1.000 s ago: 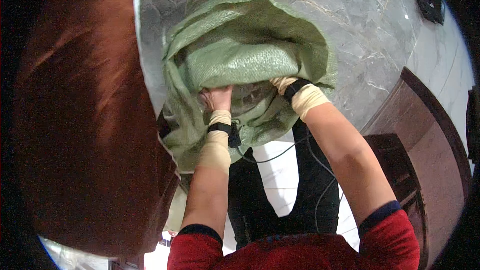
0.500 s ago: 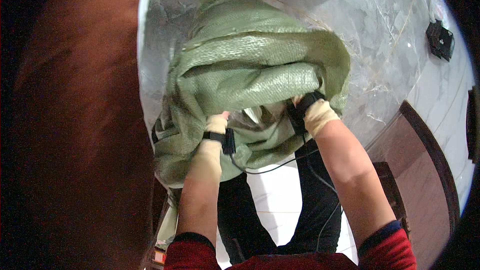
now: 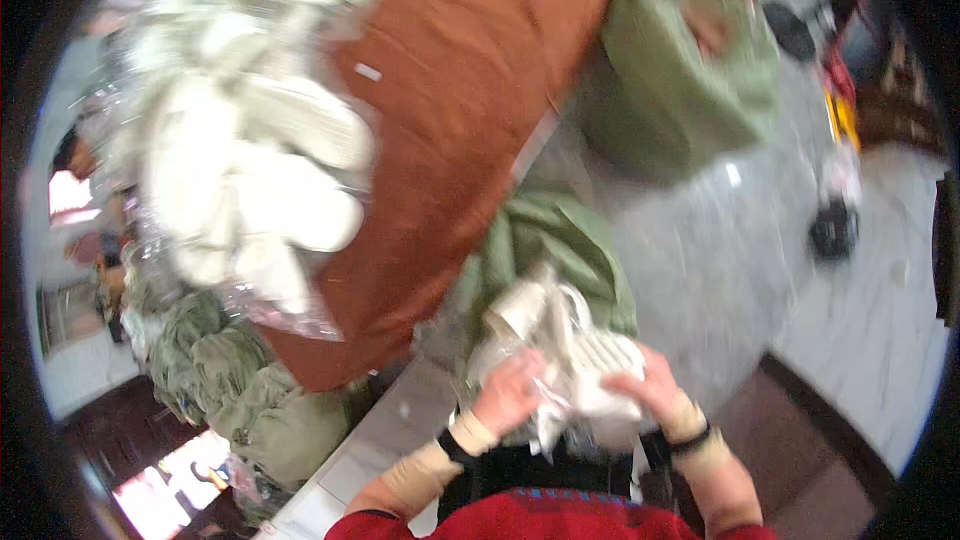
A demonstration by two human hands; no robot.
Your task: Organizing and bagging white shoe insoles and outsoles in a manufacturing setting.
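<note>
A clear plastic bag of white shoes (image 3: 600, 352) is in front of my body, above my lap, with a ridged sole visible. My left hand (image 3: 512, 392) grips its left side, fingers closed on the plastic. My right hand (image 3: 652, 385) is wrapped round the right side, thumb and fingers on a white shoe. Motion blur hides the fingertips. Just beyond the bag, a green woven sack (image 3: 570, 240) slumps on the grey floor. Both wrists carry pale wraps and black straps.
A brown-covered table (image 3: 450, 110) lies to the left, with a large heap of bagged white shoes (image 3: 270, 160) on it. Another green sack (image 3: 680, 90) stands open at the far right. Filled green sacks (image 3: 290, 420) are piled at lower left. A dark-edged brown panel (image 3: 790, 450) is at lower right.
Both hands have come out of the green sack and now hold the bag of white shoes above my lap. My view has swung left, bringing the table and shoe heap in.
</note>
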